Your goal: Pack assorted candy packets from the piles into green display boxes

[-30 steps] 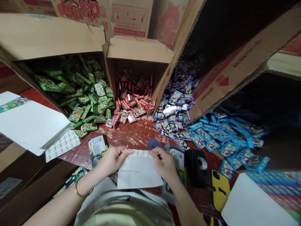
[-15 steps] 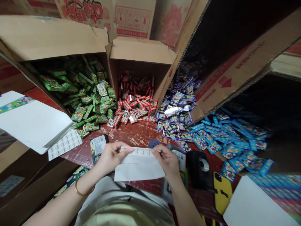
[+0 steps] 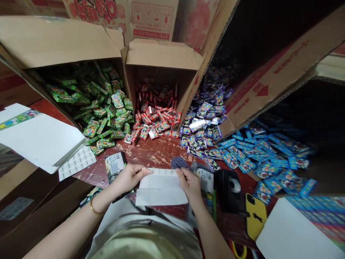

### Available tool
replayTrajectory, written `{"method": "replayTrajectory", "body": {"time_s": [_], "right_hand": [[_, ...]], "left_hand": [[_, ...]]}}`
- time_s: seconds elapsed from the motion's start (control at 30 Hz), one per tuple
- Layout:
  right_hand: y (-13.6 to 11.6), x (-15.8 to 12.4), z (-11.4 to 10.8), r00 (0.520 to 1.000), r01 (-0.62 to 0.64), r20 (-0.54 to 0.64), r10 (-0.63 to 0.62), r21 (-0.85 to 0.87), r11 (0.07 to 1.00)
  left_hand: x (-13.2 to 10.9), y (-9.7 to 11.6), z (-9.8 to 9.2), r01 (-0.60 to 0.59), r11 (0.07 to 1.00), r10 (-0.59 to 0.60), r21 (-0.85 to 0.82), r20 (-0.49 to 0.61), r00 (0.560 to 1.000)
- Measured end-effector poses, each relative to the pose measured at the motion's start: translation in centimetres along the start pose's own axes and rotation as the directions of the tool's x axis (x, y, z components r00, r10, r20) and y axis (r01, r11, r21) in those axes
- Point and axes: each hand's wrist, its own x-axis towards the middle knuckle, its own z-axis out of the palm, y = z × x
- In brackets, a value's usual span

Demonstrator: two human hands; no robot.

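Note:
Between my hands, over the table edge, I hold a white sticker sheet (image 3: pixel 163 190) with a row of round printed stickers along its top. My left hand (image 3: pixel 133 176) pinches its upper left corner between thumb and fingers. At the upper right corner, my right hand (image 3: pixel 189 182) grips it the same way. The sheet's lower part hangs loose and shows a horizontal crease. A dark printed packet (image 3: pixel 115 166) lies just beyond my left hand. Close to my right hand are a purple-grey oval object (image 3: pixel 179 162) and a clear-wrapped pack (image 3: pixel 206 181).
Open cartons hold spilling piles of green packets (image 3: pixel 104 117), red packets (image 3: pixel 157 120), purple packets (image 3: pixel 201 133) and blue packets (image 3: pixel 265 154). White cards (image 3: pixel 40 140) and another sticker sheet (image 3: pixel 77 163) lie left. A black tape dispenser (image 3: pixel 229 190), yellow phone (image 3: pixel 255 216) and white board (image 3: pixel 289 230) are right.
The view has shifted slightly. The sheet's top edge has tipped so that its round stickers show less distinctly. Both hands keep their hold on its corners.

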Motion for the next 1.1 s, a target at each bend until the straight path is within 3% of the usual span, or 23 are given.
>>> {"method": "replayTrajectory", "body": {"time_s": [0.1,0.17,0.27,0.33,0.4,0.53,0.63,0.73,0.83,1.1], "right_hand": [[0.3,-1.5,-1.1,1.0,-0.01,-0.015,0.01,-0.007,1.0],[-0.6,-2.7,-2.0,0.995,0.098,-0.016,-0.099,-0.03,0.995],[-2.2,-4.1,-2.5,0.924,0.349,0.2,-0.326,-0.094,0.932],[-2.5,-4.5,-2.0,0.877,0.417,0.317,-0.36,-0.133,0.899],[-2.0,-4.4,-1.2,0.894,0.391,0.312,-0.322,-0.193,0.9],[-0.1,-4.0,0.0,0.961,0.269,0.157,-0.227,-0.349,0.897],[0.6,-3.6,0.1,0.981,0.19,0.032,-0.191,-0.325,0.926],[0.8,-2.9,-0.1,0.991,0.082,0.109,-0.075,-0.064,0.995],[0.7,-2.0,-0.4,0.978,-0.054,0.208,0.023,0.148,0.988],[-0.8,-0.7,-0.7,0.992,-0.023,0.129,0.011,0.095,0.995]], "left_hand": [[0.8,-1.8,0.4,0.037,0.999,-0.034,-0.025,0.096,0.995],[1.2,-2.4,0.7,0.06,0.997,-0.055,-0.039,0.116,0.992],[1.6,-2.1,1.0,0.079,0.994,-0.068,-0.078,0.134,0.989],[1.8,-1.7,1.2,0.087,0.99,-0.07,-0.108,0.154,0.986],[2.0,-1.6,1.5,0.099,0.986,-0.073,-0.136,0.182,0.981],[2.2,-2.1,1.9,0.126,0.975,-0.083,-0.181,0.232,0.969],[2.2,-2.5,2.2,0.146,0.968,-0.092,-0.206,0.25,0.964],[2.3,-2.5,2.3,0.16,0.96,-0.09,-0.231,0.288,0.953],[2.6,-2.1,2.2,0.175,0.951,-0.085,-0.256,0.329,0.941],[2.8,0.0,1.7,0.214,0.932,-0.108,-0.292,0.34,0.934]]}}
